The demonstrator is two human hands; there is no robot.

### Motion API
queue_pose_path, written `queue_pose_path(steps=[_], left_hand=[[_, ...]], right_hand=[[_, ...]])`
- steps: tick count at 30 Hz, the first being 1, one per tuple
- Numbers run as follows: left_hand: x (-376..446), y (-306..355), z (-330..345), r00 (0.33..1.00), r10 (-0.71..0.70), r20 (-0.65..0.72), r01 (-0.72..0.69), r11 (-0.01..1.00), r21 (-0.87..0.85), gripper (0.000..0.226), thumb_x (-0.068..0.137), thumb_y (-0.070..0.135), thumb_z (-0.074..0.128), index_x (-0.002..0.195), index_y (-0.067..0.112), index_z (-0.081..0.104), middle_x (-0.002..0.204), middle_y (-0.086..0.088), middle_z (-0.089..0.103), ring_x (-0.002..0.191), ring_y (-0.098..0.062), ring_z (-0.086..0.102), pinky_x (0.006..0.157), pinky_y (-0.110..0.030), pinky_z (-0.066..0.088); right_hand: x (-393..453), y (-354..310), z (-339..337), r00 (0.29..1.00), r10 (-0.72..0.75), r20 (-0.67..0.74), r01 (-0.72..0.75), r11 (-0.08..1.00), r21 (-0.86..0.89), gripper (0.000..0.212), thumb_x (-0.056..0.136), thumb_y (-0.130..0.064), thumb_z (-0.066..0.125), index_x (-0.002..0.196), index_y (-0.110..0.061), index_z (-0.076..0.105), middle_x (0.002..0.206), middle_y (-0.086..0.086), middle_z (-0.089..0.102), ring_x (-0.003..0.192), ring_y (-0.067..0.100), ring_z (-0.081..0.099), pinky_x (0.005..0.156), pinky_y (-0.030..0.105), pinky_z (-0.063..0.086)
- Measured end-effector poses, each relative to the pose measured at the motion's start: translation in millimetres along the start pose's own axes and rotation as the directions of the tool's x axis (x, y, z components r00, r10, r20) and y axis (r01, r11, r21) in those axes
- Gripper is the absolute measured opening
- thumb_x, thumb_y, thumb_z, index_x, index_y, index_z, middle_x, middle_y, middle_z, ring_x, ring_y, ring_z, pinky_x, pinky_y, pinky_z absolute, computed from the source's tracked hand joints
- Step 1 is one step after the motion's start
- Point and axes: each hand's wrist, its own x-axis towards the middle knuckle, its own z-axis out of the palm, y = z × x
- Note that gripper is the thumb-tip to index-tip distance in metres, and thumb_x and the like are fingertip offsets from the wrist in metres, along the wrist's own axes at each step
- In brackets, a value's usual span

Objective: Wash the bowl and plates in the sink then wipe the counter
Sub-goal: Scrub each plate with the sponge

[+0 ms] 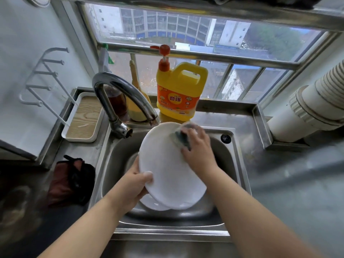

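Centrally, both forearms reach forward over the steel sink. The left hand grips the lower-left rim of a white plate, thumb laid across the plate's upper face and fingers hidden behind it. The plate is held tilted above the basin, its far edge raised toward the faucet and its near edge low. The right hand comes in from the right with the wrist bent, fingers curled around a dark sponge that it presses against the plate's upper-right area; the sponge and fingertips are blurred. A second white dish lies in the basin, showing just below the held plate; whether it is a plate or a bowl cannot be told. Behind the sink, a yellow detergent bottle with an orange pump stands on the ledge by the window. A white tray with a wood-grain base sits on the bench left of the faucet. A dark red and black cloth lies on the bench left of the sink.
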Motion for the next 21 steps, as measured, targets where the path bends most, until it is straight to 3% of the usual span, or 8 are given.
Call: queue_pose_path(steps=[3,5,8,10,12,17,19,21], left_hand=[[2,5,-6,0.994,0.067,-0.09,-0.076,0.992,-0.098,0.071,0.058,-0.001,0.051,0.117,0.039,0.052,0.111,-0.008,0.064,0.102,-0.029,0.062,0.069,-0.032,0.056],[8,3,-10,0.981,0.08,-0.178,-0.11,0.98,-0.166,0.067,0.065,-0.008,0.051,0.113,0.038,0.054,0.11,-0.009,0.064,0.098,-0.029,0.062,0.064,-0.033,0.058],[12,-4,-9,0.961,0.066,-0.269,-0.122,0.973,-0.197,0.063,0.082,-0.015,0.038,0.121,0.032,0.053,0.109,-0.008,0.063,0.094,-0.026,0.061,0.057,-0.03,0.057],[14,-6,-6,0.96,0.064,-0.272,-0.124,0.97,-0.211,0.059,0.084,-0.014,0.036,0.12,0.029,0.053,0.105,-0.006,0.066,0.091,-0.022,0.063,0.057,-0.028,0.057],[14,-3,-5,0.963,0.065,-0.261,-0.125,0.968,-0.219,0.056,0.085,-0.013,0.037,0.123,0.026,0.053,0.107,-0.007,0.067,0.091,-0.022,0.065,0.059,-0.029,0.058],[12,6,-6,0.977,0.044,-0.207,-0.09,0.971,-0.22,0.057,0.085,-0.012,0.037,0.122,0.028,0.055,0.11,-0.009,0.068,0.099,-0.029,0.063,0.076,-0.04,0.057],[10,6,-8,0.982,0.019,-0.189,-0.06,0.975,-0.214,0.056,0.084,-0.012,0.037,0.118,0.029,0.057,0.109,-0.01,0.068,0.098,-0.031,0.064,0.082,-0.045,0.054],[9,6,-17,0.981,-0.022,-0.193,-0.023,0.973,-0.229,0.053,0.084,-0.008,0.039,0.123,0.022,0.056,0.109,-0.013,0.069,0.095,-0.031,0.066,0.073,-0.042,0.059]], right_hand=[[-21,30,-7,0.983,0.156,0.093,-0.14,0.977,-0.16,0.037,0.09,-0.033,0.058,0.125,-0.024,0.051,0.146,-0.002,0.032,0.123,0.03,0.036,0.103,0.039,0.035],[-52,32,1,0.962,0.211,0.176,-0.19,0.973,-0.129,0.035,0.087,-0.039,0.06,0.118,-0.025,0.054,0.137,-0.003,0.04,0.116,0.029,0.043,0.098,0.036,0.039],[-92,9,17,0.958,0.09,0.271,-0.103,0.994,0.034,0.038,0.078,-0.027,0.064,0.115,-0.026,0.057,0.127,-0.009,0.044,0.118,0.016,0.045,0.1,0.023,0.037],[-101,-7,20,0.961,-0.014,0.277,-0.013,0.996,0.092,0.047,0.076,-0.021,0.062,0.122,-0.028,0.058,0.13,-0.017,0.039,0.121,0.006,0.036,0.101,0.005,0.021],[-100,-15,13,0.947,-0.071,0.313,0.042,0.994,0.1,0.053,0.077,-0.02,0.061,0.128,-0.033,0.054,0.134,-0.02,0.034,0.122,0.005,0.032,0.095,-0.002,0.01],[-91,15,-18,0.941,-0.075,0.329,0.108,0.991,-0.085,0.059,0.072,-0.025,0.058,0.13,-0.034,0.054,0.142,-0.003,0.042,0.121,0.023,0.043,0.104,0.028,0.032],[-85,27,-31,0.963,-0.01,0.269,0.042,0.993,-0.114,0.06,0.069,-0.026,0.058,0.129,-0.032,0.055,0.136,-0.002,0.048,0.115,0.024,0.048,0.1,0.03,0.036],[-78,36,-49,0.976,0.052,0.211,-0.03,0.994,-0.105,0.07,0.072,-0.022,0.066,0.137,-0.034,0.045,0.127,-0.003,0.053,0.102,0.017,0.052,0.09,0.025,0.04]])
